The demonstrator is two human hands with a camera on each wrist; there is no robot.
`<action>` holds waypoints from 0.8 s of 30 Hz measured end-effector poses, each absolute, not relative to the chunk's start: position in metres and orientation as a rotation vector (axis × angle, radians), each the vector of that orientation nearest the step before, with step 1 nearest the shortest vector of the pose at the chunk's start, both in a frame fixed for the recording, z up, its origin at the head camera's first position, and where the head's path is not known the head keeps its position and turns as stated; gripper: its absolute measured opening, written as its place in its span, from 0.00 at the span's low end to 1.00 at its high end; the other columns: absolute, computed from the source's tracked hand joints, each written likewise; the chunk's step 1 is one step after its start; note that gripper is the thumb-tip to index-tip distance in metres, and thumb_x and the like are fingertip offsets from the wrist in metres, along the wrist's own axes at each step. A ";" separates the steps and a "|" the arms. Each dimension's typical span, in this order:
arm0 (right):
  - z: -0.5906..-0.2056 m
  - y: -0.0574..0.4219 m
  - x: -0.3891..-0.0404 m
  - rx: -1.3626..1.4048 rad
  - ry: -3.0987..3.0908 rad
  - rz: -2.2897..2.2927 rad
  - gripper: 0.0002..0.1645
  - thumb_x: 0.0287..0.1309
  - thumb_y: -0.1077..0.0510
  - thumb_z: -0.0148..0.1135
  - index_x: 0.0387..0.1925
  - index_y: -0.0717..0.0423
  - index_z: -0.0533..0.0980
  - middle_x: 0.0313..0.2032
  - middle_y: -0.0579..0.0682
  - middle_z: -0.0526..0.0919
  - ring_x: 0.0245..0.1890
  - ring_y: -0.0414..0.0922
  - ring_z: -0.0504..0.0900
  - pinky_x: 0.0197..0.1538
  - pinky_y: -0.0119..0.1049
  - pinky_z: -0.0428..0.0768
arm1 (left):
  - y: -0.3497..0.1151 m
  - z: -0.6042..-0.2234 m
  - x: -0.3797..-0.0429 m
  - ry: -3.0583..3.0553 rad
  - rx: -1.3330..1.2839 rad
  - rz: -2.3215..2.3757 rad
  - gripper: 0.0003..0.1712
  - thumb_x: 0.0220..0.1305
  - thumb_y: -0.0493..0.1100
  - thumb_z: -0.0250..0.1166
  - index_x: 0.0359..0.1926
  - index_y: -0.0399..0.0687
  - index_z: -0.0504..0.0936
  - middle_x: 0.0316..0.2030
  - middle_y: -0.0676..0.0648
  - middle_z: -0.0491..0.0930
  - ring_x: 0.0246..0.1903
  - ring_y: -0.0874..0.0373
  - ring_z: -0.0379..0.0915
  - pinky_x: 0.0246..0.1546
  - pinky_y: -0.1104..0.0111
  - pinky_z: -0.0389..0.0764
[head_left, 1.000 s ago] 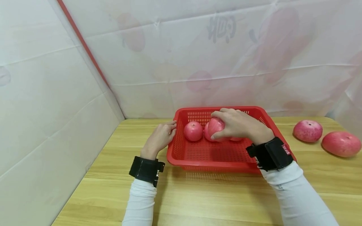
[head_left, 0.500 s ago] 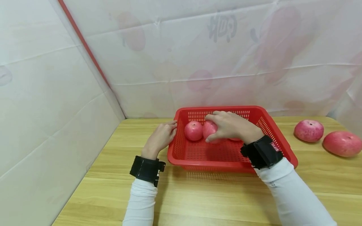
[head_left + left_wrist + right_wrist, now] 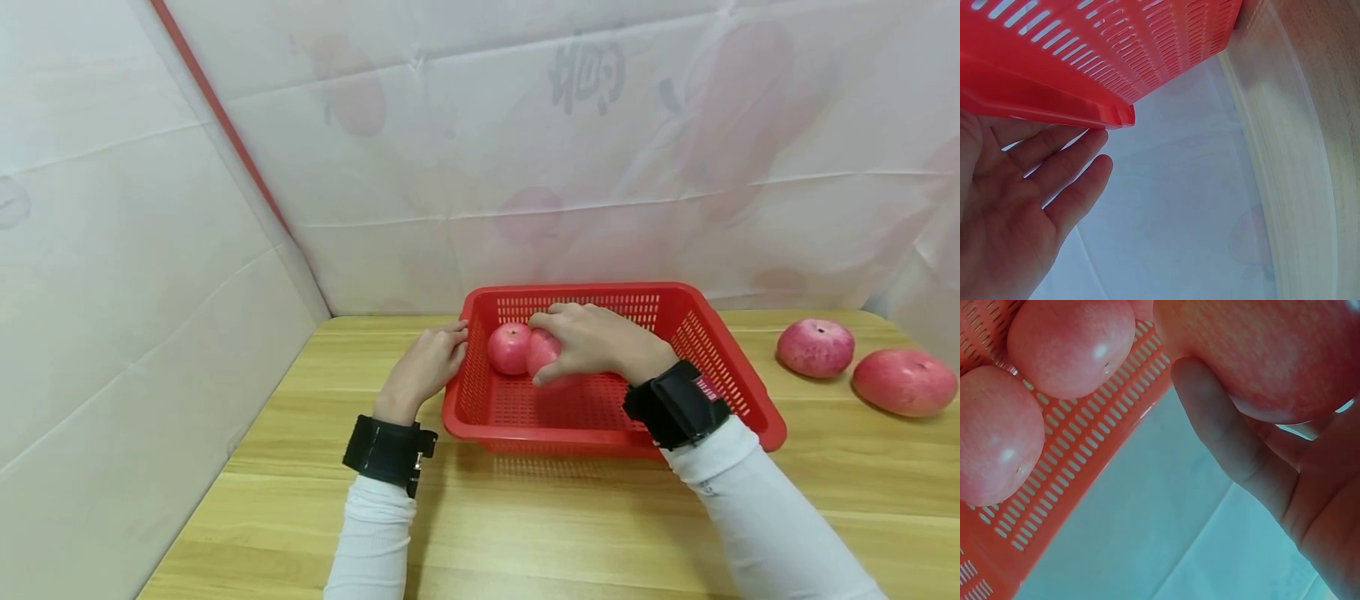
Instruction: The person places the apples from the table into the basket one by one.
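A red slotted plastic basket [image 3: 600,435] sits on the wooden table. My left hand [image 3: 426,365] touches its left rim, fingers fairly straight; the left wrist view shows the fingertips [image 3: 1099,139] against the rim's underside. My right hand [image 3: 588,340] holds a red apple [image 3: 542,353] over the basket, thumb [image 3: 1210,406] curved along its side. Just left of the held apple, another apple [image 3: 509,348] lies in the basket. Two apples [image 3: 1072,347] show inside it in the right wrist view, with a sliver of pink at the top edge. The right hand hides part of the basket's contents.
On the table [image 3: 562,517] right of the basket lie a mottled pink round fruit [image 3: 815,348] and a longer red fruit [image 3: 904,382]. A pale printed sheet [image 3: 487,167] hangs behind the table, and another covers the left side.
My right hand has moved left with the apple, bringing it close to the apple at the basket's left. My left hand stays at the rim.
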State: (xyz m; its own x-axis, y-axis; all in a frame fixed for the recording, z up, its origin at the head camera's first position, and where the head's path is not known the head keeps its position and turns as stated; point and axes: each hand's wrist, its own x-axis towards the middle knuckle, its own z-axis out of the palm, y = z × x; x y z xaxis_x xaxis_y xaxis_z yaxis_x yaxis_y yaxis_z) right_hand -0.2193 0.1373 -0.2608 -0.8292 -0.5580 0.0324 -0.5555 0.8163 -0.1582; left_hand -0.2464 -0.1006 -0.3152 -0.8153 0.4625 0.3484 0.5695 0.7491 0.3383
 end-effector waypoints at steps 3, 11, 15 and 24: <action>-0.262 0.134 -0.221 -0.915 2.968 -0.238 0.48 0.38 0.37 0.66 0.59 0.56 0.65 0.57 0.61 0.68 0.55 0.55 0.63 0.54 0.56 0.68 | -0.101 -0.315 -0.247 -2.699 -0.818 -0.633 0.16 0.61 0.35 0.53 0.49 0.36 0.76 0.54 0.39 0.72 0.50 0.50 0.68 0.47 0.60 0.74; -0.266 0.127 -0.223 -0.915 2.927 -0.145 0.48 0.39 0.36 0.66 0.60 0.54 0.64 0.57 0.61 0.67 0.54 0.55 0.64 0.52 0.55 0.71 | -0.101 -0.315 -0.248 -2.703 -0.811 -0.623 0.16 0.62 0.36 0.53 0.49 0.36 0.76 0.54 0.39 0.72 0.50 0.50 0.69 0.47 0.60 0.74; -0.269 0.123 -0.225 -0.901 2.899 -0.116 0.50 0.40 0.35 0.65 0.62 0.54 0.62 0.59 0.62 0.65 0.57 0.56 0.61 0.56 0.56 0.66 | -0.100 -0.315 -0.248 -2.718 -0.802 -0.632 0.16 0.62 0.36 0.53 0.50 0.36 0.76 0.54 0.39 0.71 0.50 0.50 0.68 0.47 0.60 0.74; -0.267 0.118 -0.224 -0.935 2.890 0.011 0.52 0.39 0.34 0.65 0.63 0.55 0.62 0.57 0.63 0.66 0.56 0.55 0.64 0.56 0.53 0.68 | -0.099 -0.314 -0.248 -2.708 -0.808 -0.634 0.16 0.62 0.36 0.53 0.50 0.36 0.76 0.54 0.39 0.71 0.50 0.50 0.69 0.46 0.61 0.75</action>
